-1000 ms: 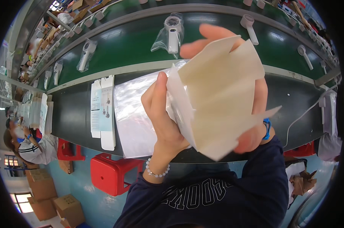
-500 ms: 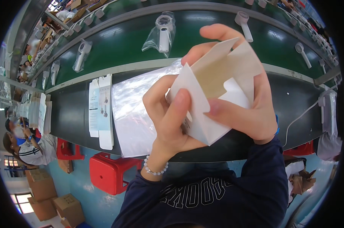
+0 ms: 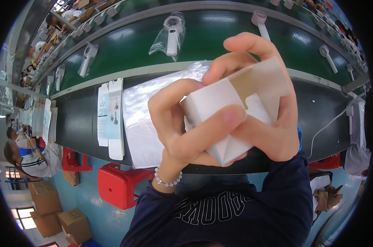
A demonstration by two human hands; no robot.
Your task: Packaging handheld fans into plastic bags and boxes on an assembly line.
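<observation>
Between my hands, above the dark table, is a small white cardboard box (image 3: 219, 99) with its end partly open and one flap standing up. My left hand (image 3: 178, 123), with a beaded bracelet at the wrist, grips the box's left side, its thumb lying across a folded flap. From the right, my right hand (image 3: 273, 119) wraps around the box, thumb near the opening and fingers behind it. The inside of the box shows only in part. Just left of my hands, a stack of clear plastic bags (image 3: 143, 111) lies beside flattened printed cartons (image 3: 110, 119).
Beyond the table runs a green conveyor belt (image 3: 124, 51) carrying a bagged white handheld fan (image 3: 172, 37) and several others. A white cable (image 3: 322, 127) crosses the table's right end. Red stools (image 3: 116, 185) stand below. At far left sits another person (image 3: 40, 158).
My left thumb has moved right across the box, and the near flap is now folded down over part of the opening. The fans on the belt have shifted slightly left.
</observation>
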